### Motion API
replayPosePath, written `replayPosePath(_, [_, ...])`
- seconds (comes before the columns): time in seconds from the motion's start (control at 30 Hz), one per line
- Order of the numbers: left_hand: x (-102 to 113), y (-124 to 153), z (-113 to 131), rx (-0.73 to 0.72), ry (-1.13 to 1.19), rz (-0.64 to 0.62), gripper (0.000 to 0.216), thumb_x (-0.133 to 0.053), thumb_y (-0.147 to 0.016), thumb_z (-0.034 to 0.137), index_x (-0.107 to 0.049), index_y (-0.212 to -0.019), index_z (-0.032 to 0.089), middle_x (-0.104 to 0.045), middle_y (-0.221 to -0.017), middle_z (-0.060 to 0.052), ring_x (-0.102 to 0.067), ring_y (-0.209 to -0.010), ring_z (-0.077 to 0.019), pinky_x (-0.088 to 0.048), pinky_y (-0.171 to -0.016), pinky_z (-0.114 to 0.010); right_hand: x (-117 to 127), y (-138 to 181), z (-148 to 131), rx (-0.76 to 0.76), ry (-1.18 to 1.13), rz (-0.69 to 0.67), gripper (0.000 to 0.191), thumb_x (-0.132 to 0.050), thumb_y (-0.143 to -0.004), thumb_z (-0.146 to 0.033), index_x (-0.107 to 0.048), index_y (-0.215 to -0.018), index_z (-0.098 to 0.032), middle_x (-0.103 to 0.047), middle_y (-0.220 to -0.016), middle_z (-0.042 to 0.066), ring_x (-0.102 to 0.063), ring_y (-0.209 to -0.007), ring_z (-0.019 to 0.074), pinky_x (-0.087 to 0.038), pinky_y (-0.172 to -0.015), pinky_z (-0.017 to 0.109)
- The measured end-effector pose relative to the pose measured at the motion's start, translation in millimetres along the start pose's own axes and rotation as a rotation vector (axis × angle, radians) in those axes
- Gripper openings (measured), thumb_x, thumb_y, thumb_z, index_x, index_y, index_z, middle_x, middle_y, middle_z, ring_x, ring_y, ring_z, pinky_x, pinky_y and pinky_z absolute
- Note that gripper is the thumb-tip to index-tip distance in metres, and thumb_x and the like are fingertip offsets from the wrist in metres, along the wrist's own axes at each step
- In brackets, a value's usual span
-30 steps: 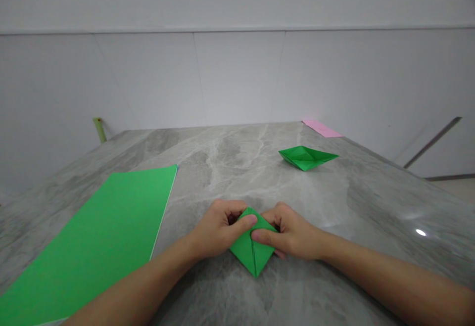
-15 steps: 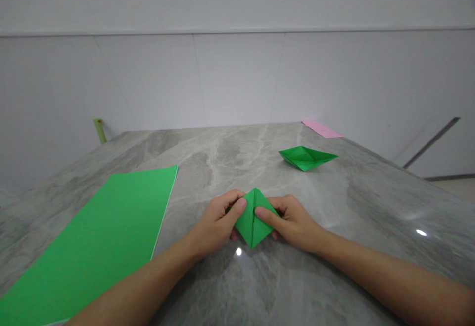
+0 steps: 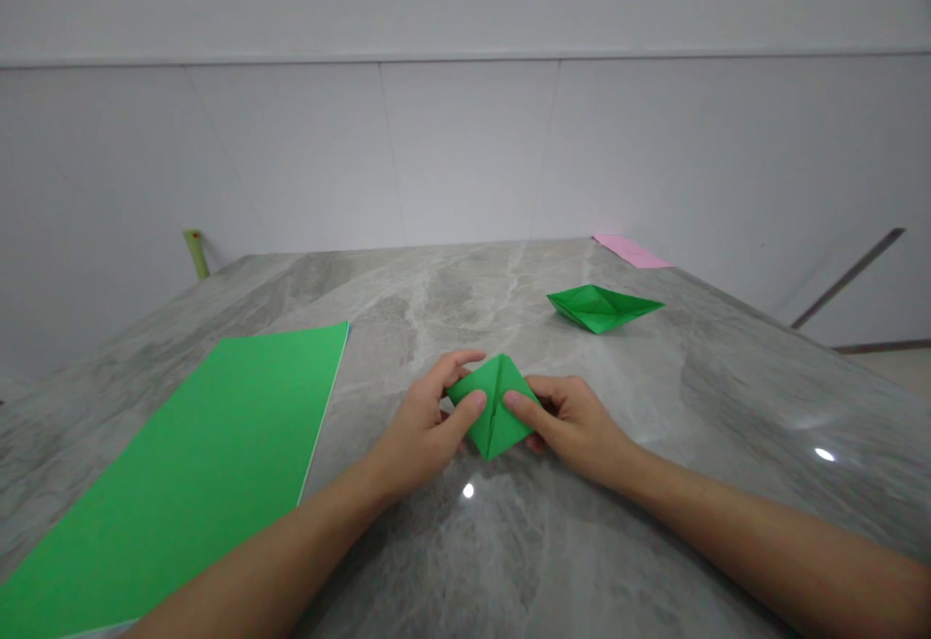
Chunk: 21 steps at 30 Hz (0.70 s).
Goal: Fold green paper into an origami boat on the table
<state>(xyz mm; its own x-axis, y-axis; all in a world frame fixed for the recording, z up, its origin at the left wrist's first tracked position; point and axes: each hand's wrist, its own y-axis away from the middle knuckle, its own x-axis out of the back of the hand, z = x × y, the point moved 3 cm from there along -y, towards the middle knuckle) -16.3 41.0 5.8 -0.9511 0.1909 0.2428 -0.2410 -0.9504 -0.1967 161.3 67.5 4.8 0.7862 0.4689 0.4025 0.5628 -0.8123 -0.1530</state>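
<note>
A folded piece of green paper [image 3: 496, 431], diamond-shaped with a seam down its middle, is held just above the table between both hands. My left hand [image 3: 434, 416] grips its left side, the thumb pressed on the front face and the index finger raised off behind the upper edge. On the right side, my right hand [image 3: 574, 424] pinches it, thumb on the face beside the seam and fingers behind. Fingers behind the paper are partly hidden. Beyond my right hand lies a green folded paper boat [image 3: 603, 309] with pointed ends.
A stack of green paper sheets [image 3: 210, 455] lies on the grey marbled table [image 3: 436, 300] at the left, beside my left forearm. Pink paper [image 3: 631, 251] rests at the far right edge. A pale wall [image 3: 465, 154] stands behind the table.
The folded green paper has moved slightly up and away and tilted a little. My left thumb has slid lower on it, and the left index finger has straightened.
</note>
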Motion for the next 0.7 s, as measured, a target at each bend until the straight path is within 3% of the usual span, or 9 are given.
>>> replayPosePath(0.17, [0.8,2.5,-0.1,-0.065,-0.174,0.035,0.050,-0.060,-0.087,0.026,-0.043,-0.134,0.025,-0.058,-0.116,-0.006,-0.061,-0.074,-0.0118,-0.049,-0.053,-0.019,2.6,-3.6,0.6,0.013,0.069,0.062,0.040,-0.053,-0.094,-0.047,-0.056,-0.067,-0.018,-0.049,-0.054,-0.004,-0.045,-0.050,0.0103,-0.034,-0.050,0.023])
replayPosePath(0.33, [1.2,3.9,-1.3,-0.109,-0.295,0.055,0.061,-0.061,-0.086,0.023,-0.035,-0.140,0.029,-0.054,-0.127,-0.006,-0.060,-0.071,-0.0093,-0.051,-0.056,-0.020,5.7,-5.2,-3.8,0.098,0.242,0.130,0.029,-0.061,-0.091,-0.036,-0.065,-0.069,-0.018,-0.052,-0.056,-0.004,-0.047,-0.054,0.0113,-0.035,-0.054,0.024])
replayPosePath(0.53, [1.9,1.8,1.8,-0.218,-0.369,0.039,0.045,-0.057,-0.089,0.021,-0.045,-0.132,0.024,-0.056,-0.123,-0.008,-0.062,-0.093,-0.0172,-0.055,-0.065,-0.024,6.4,-4.9,-4.2,0.113,0.295,0.127,0.023,-0.064,-0.089,-0.037,-0.071,-0.078,-0.018,-0.065,-0.068,0.000,-0.056,-0.063,0.0143,-0.040,-0.060,0.026])
replayPosePath(0.7, [3.1,2.4,4.0,-0.235,-0.423,0.028,0.032,-0.052,-0.093,0.021,-0.052,-0.125,0.020,-0.061,-0.111,-0.007,-0.062,-0.097,-0.0196,-0.055,-0.071,-0.028,9.3,-5.2,1.7,0.071,0.269,0.187,0.024,-0.071,-0.084,-0.036,-0.075,-0.103,-0.023,-0.073,-0.081,0.001,-0.060,-0.065,0.0157,-0.046,-0.064,0.028])
